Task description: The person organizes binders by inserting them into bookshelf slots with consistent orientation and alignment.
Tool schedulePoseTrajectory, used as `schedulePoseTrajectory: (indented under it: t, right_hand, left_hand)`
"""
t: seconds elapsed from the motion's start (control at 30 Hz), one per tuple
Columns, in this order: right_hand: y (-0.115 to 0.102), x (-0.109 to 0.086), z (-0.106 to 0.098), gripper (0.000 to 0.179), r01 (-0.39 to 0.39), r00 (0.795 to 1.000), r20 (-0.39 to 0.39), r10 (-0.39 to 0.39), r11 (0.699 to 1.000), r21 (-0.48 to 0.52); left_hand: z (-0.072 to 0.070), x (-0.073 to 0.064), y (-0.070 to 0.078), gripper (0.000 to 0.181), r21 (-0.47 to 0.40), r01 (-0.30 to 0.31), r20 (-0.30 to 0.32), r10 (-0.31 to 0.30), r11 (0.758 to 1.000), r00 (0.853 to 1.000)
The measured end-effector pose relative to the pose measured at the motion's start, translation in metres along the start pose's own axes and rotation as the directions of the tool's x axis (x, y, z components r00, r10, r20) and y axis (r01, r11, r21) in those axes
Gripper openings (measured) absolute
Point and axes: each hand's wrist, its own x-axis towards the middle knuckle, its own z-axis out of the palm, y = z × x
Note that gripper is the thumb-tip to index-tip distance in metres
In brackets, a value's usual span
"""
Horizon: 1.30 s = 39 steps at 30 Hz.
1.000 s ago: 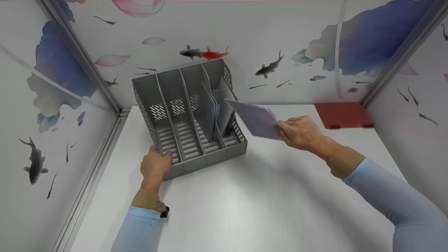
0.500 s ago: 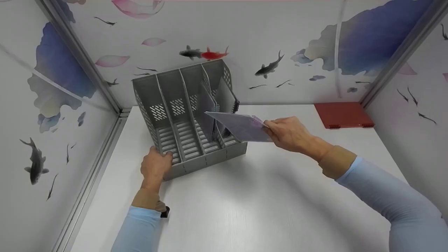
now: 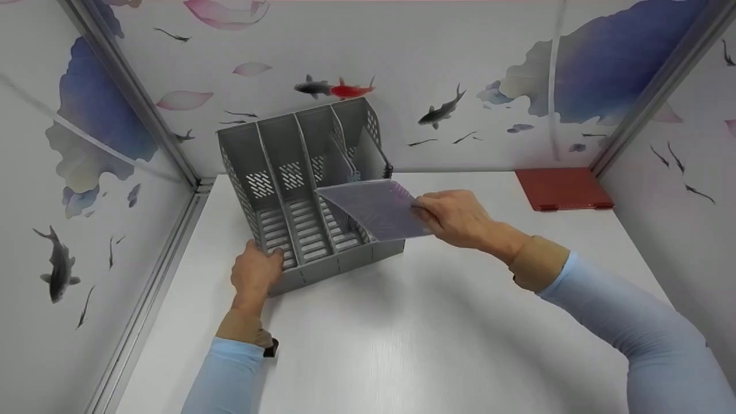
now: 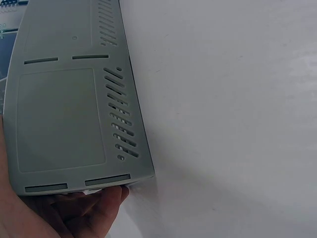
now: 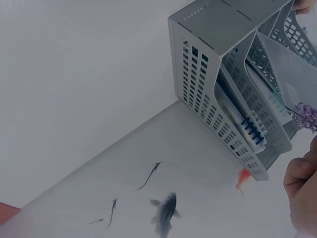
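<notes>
A grey file organizer (image 3: 322, 266) with upright dividers stands angled on the table. My left hand (image 3: 257, 269) grips its near left corner; in the left wrist view the fingers (image 4: 101, 213) curl against its edge. My right hand (image 3: 460, 219) pinches a thin translucent notebook (image 3: 371, 208) by the end with purple binding rings (image 5: 306, 116). The notebook is tilted over the organizer's right-hand compartments, hiding part of them. Behind it, a notebook with light blue rings (image 3: 340, 164) stands in the third compartment from the left. Another with dark rings (image 5: 252, 130) stands in the rightmost compartment.
A flat red case (image 3: 563, 190) lies at the table's far right corner. The white table (image 3: 460, 345) is enclosed by walls printed with fish and petals. Metal frame rails (image 3: 146, 293) run along the left side.
My right hand has carried the purple-ringed notebook leftward, from right of the organizer to over its right-hand compartments. My left hand and the organizer have stayed in place.
</notes>
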Motion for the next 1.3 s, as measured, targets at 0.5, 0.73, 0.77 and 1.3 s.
schedulePoseTrajectory:
  t: [0.5, 0.73, 0.77, 1.3]
  right_hand:
    - [-0.025, 0.032, 0.009, 0.026, -0.218, 0.972, 0.144, 0.187, 0.947, 0.235]
    - [-0.040, 0.051, 0.020, 0.030, -0.252, 0.962, 0.177, 0.207, 0.923, 0.291]
    - [-0.042, 0.053, 0.022, 0.030, -0.259, 0.960, 0.185, 0.210, 0.917, 0.303]
    - [-0.070, 0.089, 0.058, 0.026, -0.352, 0.935, 0.213, 0.283, 0.809, 0.471]
  left_hand:
    - [0.001, 0.003, 0.000, 0.073, -0.012, -0.001, -0.010, 0.000, 1.000, 1.000]
    - [0.001, 0.004, -0.001, 0.070, -0.003, -0.008, -0.019, 0.008, 1.000, 1.000]
    - [0.001, 0.003, 0.000, 0.072, -0.002, -0.007, -0.018, 0.007, 1.000, 1.000]
    - [0.000, 0.001, 0.000, 0.076, 0.008, -0.003, 0.000, 0.003, 1.000, 1.000]
